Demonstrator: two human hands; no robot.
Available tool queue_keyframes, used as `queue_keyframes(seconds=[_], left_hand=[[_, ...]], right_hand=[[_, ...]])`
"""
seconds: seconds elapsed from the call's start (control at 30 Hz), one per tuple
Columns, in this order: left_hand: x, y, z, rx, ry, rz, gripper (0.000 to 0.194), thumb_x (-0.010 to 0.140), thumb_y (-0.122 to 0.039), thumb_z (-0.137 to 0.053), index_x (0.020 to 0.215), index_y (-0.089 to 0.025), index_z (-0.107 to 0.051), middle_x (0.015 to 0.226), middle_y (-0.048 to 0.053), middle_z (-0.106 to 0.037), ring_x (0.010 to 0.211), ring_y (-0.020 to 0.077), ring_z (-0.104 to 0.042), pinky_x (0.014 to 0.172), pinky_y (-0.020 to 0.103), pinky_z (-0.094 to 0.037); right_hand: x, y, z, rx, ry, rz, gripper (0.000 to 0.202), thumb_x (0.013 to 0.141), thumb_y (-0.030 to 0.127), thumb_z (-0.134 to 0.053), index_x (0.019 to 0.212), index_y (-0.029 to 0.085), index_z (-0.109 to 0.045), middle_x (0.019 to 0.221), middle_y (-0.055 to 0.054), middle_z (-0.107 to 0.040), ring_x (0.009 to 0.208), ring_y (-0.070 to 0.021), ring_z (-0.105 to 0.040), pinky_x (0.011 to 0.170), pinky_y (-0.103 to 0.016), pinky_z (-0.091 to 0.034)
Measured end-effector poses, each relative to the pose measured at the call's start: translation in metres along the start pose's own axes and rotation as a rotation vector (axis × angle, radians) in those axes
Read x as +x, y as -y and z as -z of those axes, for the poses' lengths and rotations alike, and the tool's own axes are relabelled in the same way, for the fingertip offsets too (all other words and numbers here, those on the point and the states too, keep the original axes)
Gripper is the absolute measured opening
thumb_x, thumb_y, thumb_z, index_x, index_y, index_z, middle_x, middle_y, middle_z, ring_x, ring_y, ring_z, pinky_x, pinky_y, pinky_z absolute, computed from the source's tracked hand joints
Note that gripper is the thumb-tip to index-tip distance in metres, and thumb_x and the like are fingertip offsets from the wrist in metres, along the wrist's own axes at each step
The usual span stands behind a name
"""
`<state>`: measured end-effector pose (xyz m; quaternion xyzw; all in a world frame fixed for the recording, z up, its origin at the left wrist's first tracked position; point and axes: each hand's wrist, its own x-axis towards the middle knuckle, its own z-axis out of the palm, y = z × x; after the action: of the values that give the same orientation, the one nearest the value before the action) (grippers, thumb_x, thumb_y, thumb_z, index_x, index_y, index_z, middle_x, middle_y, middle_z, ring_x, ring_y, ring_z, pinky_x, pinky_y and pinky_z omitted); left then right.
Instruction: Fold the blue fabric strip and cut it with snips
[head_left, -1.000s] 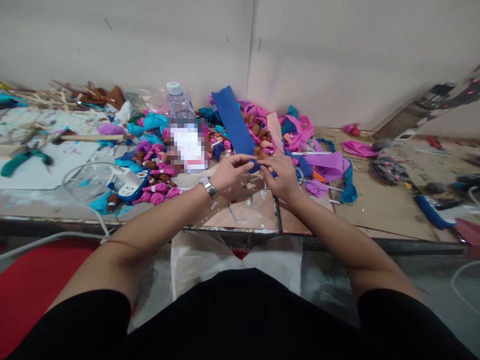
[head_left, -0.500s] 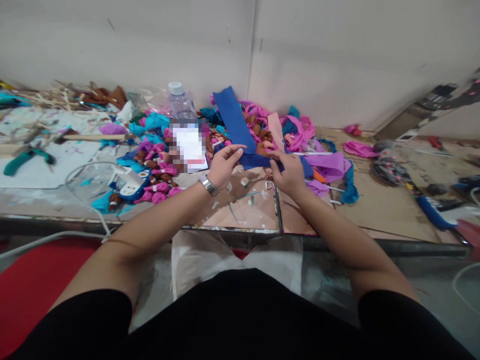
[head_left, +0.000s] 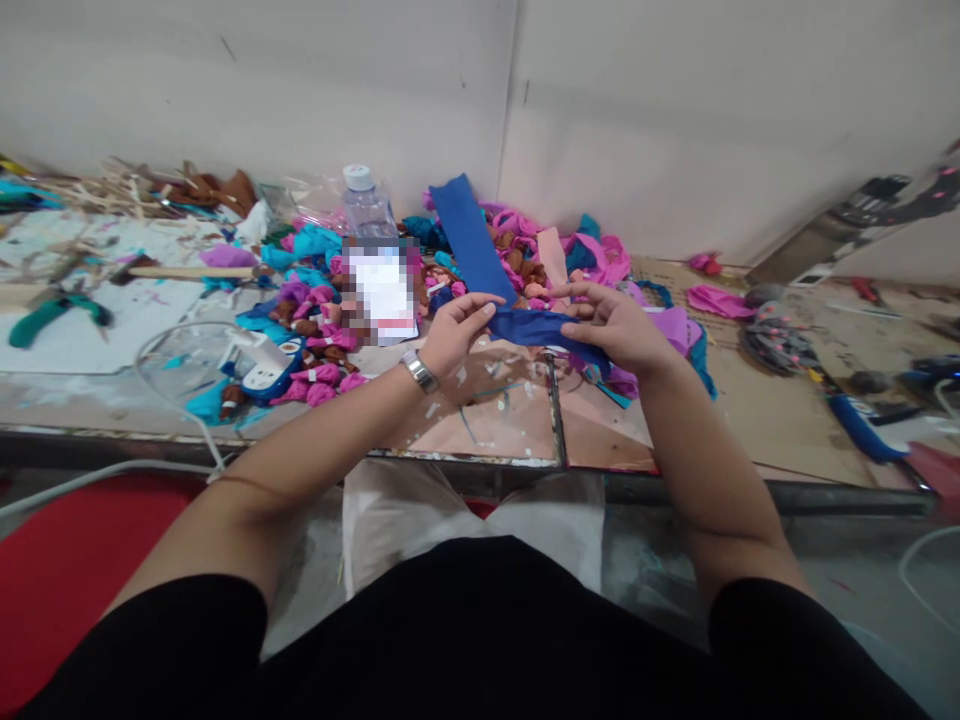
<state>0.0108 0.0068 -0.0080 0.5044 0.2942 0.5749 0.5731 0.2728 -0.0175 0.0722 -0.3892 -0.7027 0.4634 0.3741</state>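
A long blue crepe-like strip (head_left: 469, 235) stands up at the back and folds over toward the front right. My left hand (head_left: 454, 335), with a metal watch on its wrist, pinches the strip at the fold between thumb and fingers. At the gathered front part, my right hand (head_left: 619, 325) has the strip between its thumb and fingers, the index finger stretched out. The strip's end hangs below the right palm. Behind the hands lies a heap of pink and brown crumpled pieces (head_left: 525, 265), with a peach strip (head_left: 553, 255) among them.
A phone (head_left: 382, 295) leans before a clear bottle (head_left: 367, 205). To the left are a blue-and-white corded device (head_left: 274, 370), green-handled pliers (head_left: 49, 315) and a hammer (head_left: 187, 272). Cardboard (head_left: 757, 400) and a dark pincushion-like ball (head_left: 776, 335) lie right.
My right hand has moved right and slightly toward me, its fingers more spread. The blue strip's front part now stretches farther right and looks more gathered. My left hand stays nearly in place.
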Motion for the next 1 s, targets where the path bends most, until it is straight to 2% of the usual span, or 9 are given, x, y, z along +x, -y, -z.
queue_keyframes(seconds=[0.13, 0.23, 0.33, 0.43, 0.53, 0.6, 0.73, 0.87, 1.0], left_hand=[[0.001, -0.004, -0.002, -0.067, -0.041, 0.003, 0.043, 0.074, -0.054, -0.091, 0.101, -0.022, -0.080, 0.081, 0.001, -0.069, 0.070, 0.0103, -0.061, 0.068, 0.023, -0.053], [0.004, -0.006, -0.001, -0.091, -0.074, -0.011, 0.039, 0.078, -0.052, -0.089, 0.101, -0.022, -0.078, 0.085, 0.001, -0.070, 0.073, 0.0104, -0.062, 0.072, 0.024, -0.054], [0.006, -0.006, 0.001, -0.090, -0.100, -0.034, 0.035, 0.082, -0.050, -0.086, 0.102, -0.022, -0.077, 0.084, 0.000, -0.069, 0.073, 0.0094, -0.062, 0.071, 0.023, -0.053], [0.008, -0.008, 0.002, -0.129, -0.115, -0.034, 0.036, 0.081, -0.050, -0.087, 0.103, -0.023, -0.076, 0.078, -0.002, -0.066, 0.069, 0.0083, -0.060, 0.069, 0.022, -0.053], [0.008, -0.010, 0.002, -0.182, -0.123, -0.003, 0.037, 0.080, -0.049, -0.088, 0.103, -0.023, -0.075, 0.077, -0.002, -0.066, 0.068, 0.0086, -0.061, 0.068, 0.022, -0.054], [0.008, -0.012, 0.002, -0.198, -0.124, 0.011, 0.036, 0.081, -0.048, -0.087, 0.104, -0.023, -0.074, 0.082, 0.000, -0.070, 0.072, 0.0096, -0.065, 0.069, 0.022, -0.055], [0.006, -0.015, 0.002, -0.206, -0.084, 0.028, 0.037, 0.085, -0.049, -0.084, 0.107, -0.023, -0.071, 0.086, 0.001, -0.074, 0.078, 0.0125, -0.072, 0.072, 0.024, -0.057], [0.001, -0.020, 0.000, -0.213, 0.025, 0.087, 0.039, 0.085, -0.049, -0.084, 0.108, -0.021, -0.071, 0.090, 0.003, -0.076, 0.076, 0.0141, -0.073, 0.074, 0.027, -0.060], [-0.006, -0.026, -0.004, -0.233, 0.153, 0.133, 0.044, 0.079, -0.050, -0.090, 0.105, -0.019, -0.072, 0.094, 0.005, -0.077, 0.078, 0.0154, -0.074, 0.078, 0.029, -0.062]], right_hand=[[-0.003, 0.006, 0.011, 0.072, 0.019, -0.003, 0.066, 0.065, 0.035, -0.097, 0.125, 0.025, -0.071, 0.104, -0.004, -0.074, 0.103, -0.0209, -0.071, 0.088, -0.033, -0.062], [-0.004, 0.006, 0.019, 0.063, 0.004, -0.001, 0.073, 0.062, 0.035, -0.099, 0.127, 0.026, -0.069, 0.109, -0.006, -0.076, 0.109, -0.0236, -0.072, 0.089, -0.036, -0.063], [-0.001, 0.002, 0.022, 0.097, -0.088, 0.018, 0.069, 0.068, 0.042, -0.095, 0.129, 0.027, -0.067, 0.110, -0.006, -0.077, 0.109, -0.0246, -0.074, 0.089, -0.038, -0.063], [0.009, -0.012, 0.019, 0.217, -0.191, 0.028, 0.051, 0.085, 0.052, -0.077, 0.127, 0.025, -0.066, 0.115, -0.008, -0.079, 0.111, -0.0235, -0.073, 0.094, -0.040, -0.061], [0.020, -0.036, 0.008, 0.247, -0.224, 0.008, 0.048, 0.080, 0.042, -0.078, 0.122, 0.023, -0.066, 0.114, -0.008, -0.079, 0.104, -0.0215, -0.075, 0.090, -0.038, -0.062], [0.024, -0.052, -0.001, 0.149, -0.159, -0.007, 0.052, 0.073, 0.032, -0.082, 0.122, 0.024, -0.067, 0.117, -0.006, -0.079, 0.097, -0.0196, -0.075, 0.088, -0.038, -0.063], [0.021, -0.069, -0.016, -0.102, 0.042, 0.003, 0.043, 0.074, 0.026, -0.079, 0.116, 0.021, -0.072, 0.110, -0.006, -0.079, 0.093, -0.0209, -0.075, 0.086, -0.041, -0.064], [0.017, -0.067, -0.025, -0.265, 0.177, 0.024, 0.036, 0.086, 0.025, -0.063, 0.119, 0.020, -0.076, 0.106, -0.005, -0.081, 0.093, -0.0199, -0.074, 0.089, -0.040, -0.062], [0.017, -0.058, -0.028, -0.407, 0.309, 0.113, 0.032, 0.090, 0.026, -0.057, 0.112, 0.021, -0.080, 0.104, -0.001, -0.081, 0.092, -0.0208, -0.074, 0.091, -0.037, -0.060]])
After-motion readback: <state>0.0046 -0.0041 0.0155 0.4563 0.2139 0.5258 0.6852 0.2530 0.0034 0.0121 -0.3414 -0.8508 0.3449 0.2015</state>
